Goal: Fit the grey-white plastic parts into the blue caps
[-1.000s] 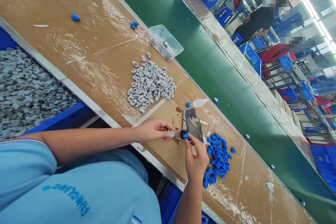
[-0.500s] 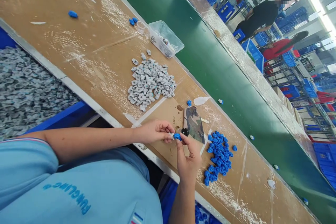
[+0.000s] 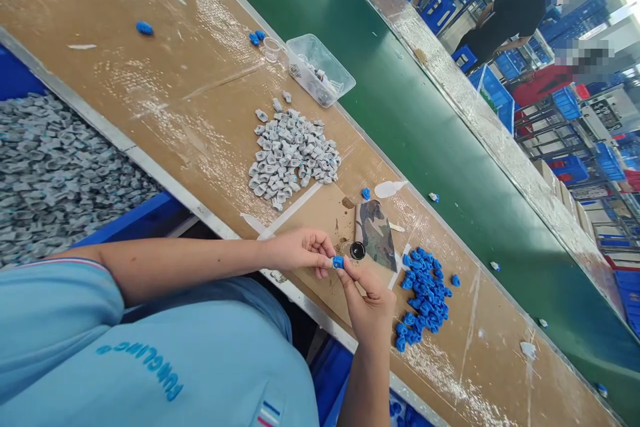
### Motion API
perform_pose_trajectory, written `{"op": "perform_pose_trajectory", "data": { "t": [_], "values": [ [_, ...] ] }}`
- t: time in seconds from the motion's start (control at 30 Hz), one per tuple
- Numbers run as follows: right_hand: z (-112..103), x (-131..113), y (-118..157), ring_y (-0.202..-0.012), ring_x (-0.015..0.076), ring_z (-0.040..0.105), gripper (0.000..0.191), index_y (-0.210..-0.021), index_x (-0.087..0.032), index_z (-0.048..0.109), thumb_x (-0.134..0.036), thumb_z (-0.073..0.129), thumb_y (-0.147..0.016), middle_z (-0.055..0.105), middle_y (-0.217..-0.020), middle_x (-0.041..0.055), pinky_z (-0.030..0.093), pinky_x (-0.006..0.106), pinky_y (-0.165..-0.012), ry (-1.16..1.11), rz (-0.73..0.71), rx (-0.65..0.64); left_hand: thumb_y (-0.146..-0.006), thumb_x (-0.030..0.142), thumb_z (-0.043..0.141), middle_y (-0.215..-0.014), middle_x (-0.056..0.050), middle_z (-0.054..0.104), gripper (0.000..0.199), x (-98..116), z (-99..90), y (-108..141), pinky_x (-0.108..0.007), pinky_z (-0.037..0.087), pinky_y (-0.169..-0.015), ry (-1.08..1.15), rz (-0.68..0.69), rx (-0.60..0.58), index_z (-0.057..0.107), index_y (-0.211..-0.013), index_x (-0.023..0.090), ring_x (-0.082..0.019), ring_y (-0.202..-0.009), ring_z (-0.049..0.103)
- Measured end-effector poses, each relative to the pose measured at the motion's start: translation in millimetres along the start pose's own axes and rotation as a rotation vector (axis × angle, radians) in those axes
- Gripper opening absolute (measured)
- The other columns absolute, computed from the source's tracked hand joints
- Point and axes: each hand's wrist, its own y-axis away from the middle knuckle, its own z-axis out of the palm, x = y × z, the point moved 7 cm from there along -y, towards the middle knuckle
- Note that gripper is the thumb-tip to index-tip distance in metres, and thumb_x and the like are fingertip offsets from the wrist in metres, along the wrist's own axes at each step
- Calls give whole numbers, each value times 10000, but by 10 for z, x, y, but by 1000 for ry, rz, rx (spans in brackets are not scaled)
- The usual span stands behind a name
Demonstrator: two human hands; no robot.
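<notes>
Over the cardboard-covered table, my left hand [image 3: 306,252] and my right hand [image 3: 367,293] meet and pinch a small blue piece [image 3: 339,261] between their fingertips. Any grey part at its left end is hidden by my left fingers. Just beyond the hands sits a small black round pot [image 3: 357,251], beside a camouflage-patterned cloth [image 3: 376,235]. A pile of grey pieces [image 3: 295,157] lies beyond my left hand. To the right of my right hand is a pile of blue pieces [image 3: 425,297].
A clear plastic box [image 3: 320,71] with small parts stands at the table's far edge, next to a small clear cup [image 3: 271,50]. Past it runs a green conveyor [image 3: 400,140] carrying several small pieces. A bin of grey pieces [image 3: 60,173] is at the left. People sit and stand further off.
The blue piece now sits closer against my left fingertips, and the pale part seen between them earlier no longer shows. The whole view has shifted slightly.
</notes>
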Motion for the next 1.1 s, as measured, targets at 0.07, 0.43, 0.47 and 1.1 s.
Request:
{"op": "perform_pose_trajectory", "data": {
  "t": [0.07, 0.43, 0.47, 1.1],
  "values": [
    [25, 40, 21, -694, 171, 676, 150, -885, -256, 746, -303, 663, -770, 745, -783, 28, 542, 283, -629, -53, 46, 28, -617, 421, 791, -606, 6, 655, 420, 5, 0, 11, -228, 499, -586, 23, -9, 10, 563, -786, 112, -103, -553, 631],
    [119, 279, 170, -769, 177, 668, 228, -968, -224, 728, -319, 640, -780, 742, -872, 59, 538, 307, -701, -168, 186, 67, -646, 502, 737, -558, 18, 624, 443, -46, -1, -31, -220, 481, -550, -112, -78, -27, 594, -790, 108, -86, -492, 583],
    [118, 283, 176, -764, 176, 667, 228, -969, -226, 728, -319, 641, -780, 742, -863, 57, 538, 305, -698, -161, 188, 67, -653, 504, 732, -557, 20, 622, 439, -54, 4, -34, -219, 481, -547, -117, -85, -37, 594, -786, 108, -85, -492, 581],
    [154, 90, 127, -693, 161, 670, 176, -914, -218, 738, -260, 613, -798, 743, -794, 41, 548, 280, -636, -103, 67, 108, -666, 441, 741, -564, 16, 619, 373, -62, -1, -11, -212, 479, -562, -96, -155, -58, 609, -791, 115, -88, -529, 578]
  ]
}}
